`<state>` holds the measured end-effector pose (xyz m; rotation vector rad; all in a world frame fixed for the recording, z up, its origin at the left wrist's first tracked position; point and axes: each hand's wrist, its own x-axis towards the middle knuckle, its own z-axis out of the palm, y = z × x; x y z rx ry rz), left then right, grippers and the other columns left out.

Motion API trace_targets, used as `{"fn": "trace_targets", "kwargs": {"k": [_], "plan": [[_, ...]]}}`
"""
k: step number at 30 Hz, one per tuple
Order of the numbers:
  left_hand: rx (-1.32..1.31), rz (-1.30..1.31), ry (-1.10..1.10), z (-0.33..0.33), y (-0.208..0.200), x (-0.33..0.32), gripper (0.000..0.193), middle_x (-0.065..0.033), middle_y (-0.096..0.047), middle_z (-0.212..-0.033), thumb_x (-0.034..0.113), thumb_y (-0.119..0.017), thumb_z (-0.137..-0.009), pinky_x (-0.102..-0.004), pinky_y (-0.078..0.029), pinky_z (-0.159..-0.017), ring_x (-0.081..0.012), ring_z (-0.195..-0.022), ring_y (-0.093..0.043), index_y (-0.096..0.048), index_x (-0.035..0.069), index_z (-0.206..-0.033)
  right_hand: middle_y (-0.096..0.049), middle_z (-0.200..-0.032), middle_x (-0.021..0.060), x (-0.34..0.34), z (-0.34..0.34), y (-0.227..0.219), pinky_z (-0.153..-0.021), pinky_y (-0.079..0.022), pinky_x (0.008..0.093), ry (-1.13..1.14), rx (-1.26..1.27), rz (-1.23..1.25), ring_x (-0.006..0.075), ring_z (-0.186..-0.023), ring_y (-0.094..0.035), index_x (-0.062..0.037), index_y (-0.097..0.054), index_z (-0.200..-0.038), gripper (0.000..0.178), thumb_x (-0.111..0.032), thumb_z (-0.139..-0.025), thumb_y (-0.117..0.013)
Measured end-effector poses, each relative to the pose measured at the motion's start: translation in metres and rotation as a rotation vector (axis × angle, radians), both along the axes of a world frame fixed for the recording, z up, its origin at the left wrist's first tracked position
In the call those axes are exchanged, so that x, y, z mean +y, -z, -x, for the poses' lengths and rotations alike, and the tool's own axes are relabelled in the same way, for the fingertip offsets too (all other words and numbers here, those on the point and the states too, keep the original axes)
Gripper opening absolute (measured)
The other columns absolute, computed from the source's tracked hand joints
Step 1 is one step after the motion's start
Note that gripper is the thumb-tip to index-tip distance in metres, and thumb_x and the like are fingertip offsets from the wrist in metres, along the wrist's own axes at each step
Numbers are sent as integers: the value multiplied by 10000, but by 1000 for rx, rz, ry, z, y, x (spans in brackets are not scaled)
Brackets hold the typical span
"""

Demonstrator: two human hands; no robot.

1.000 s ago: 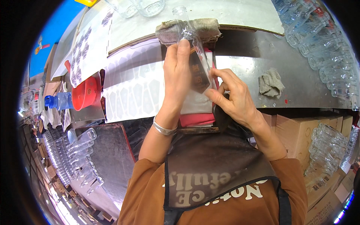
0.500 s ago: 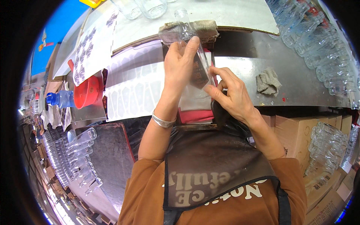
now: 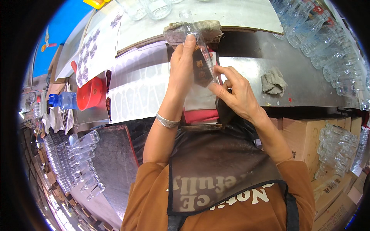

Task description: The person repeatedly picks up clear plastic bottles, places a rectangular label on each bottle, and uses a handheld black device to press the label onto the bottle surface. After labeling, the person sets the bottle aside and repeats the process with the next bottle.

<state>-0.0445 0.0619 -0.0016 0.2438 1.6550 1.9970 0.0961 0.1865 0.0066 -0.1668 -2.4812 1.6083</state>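
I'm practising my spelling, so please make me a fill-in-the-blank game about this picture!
1. Of the left hand and right hand, the one nearer the neck of the clear bottle is the ____ one.
2. The bowl beside the blue-capped container is coloured ____.
3. The crumpled grey cloth on the metal table lies to the person's ____.

Missing words: left; red; right.

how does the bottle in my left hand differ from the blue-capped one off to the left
The held bottle has no cap on its mouth; the blue-capped bottle does. The held bottle is clear with a dark panel; the blue-capped bottle has a bluish body. Both look see-through.
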Motion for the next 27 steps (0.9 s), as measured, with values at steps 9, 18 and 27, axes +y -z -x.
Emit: {"fn": "trace_targets", "kwargs": {"k": [9,18,27], "plan": [[39,19,-82,-24,-20,-48,691,-203,-525,-1413,468,-487,-1034,-391,-441,-1070,-286,-1305,-528,-364,-44,-1481,-693,-1029,75,59,12,46,-699,-516,235,253,-103,794,91,-734,-622,32,-632,-1178,309,-220,-1002,-606],[826,426,61,-73,5,-71,1203,-228,-355,-1567,112,-865,-716,-437,-381,-1138,-335,-1400,-436,-53,11,-1598,-688,-1009,132,14,86,-82,-786,-537,367,-217,494,-690,303,-890,-670,-25,-662,-1106,248,-71,-863,-669],[867,372,-32,-76,11,-70,1157,-242,-385,-1540,68,-848,-686,-432,-456,-1056,-366,-1307,-522,-115,-26,-1576,-676,-957,106,-14,11,-67,-769,-549,368,-421,365,-473,274,-844,-660,-61,-697,-1013,263,12,-762,-726]]}}
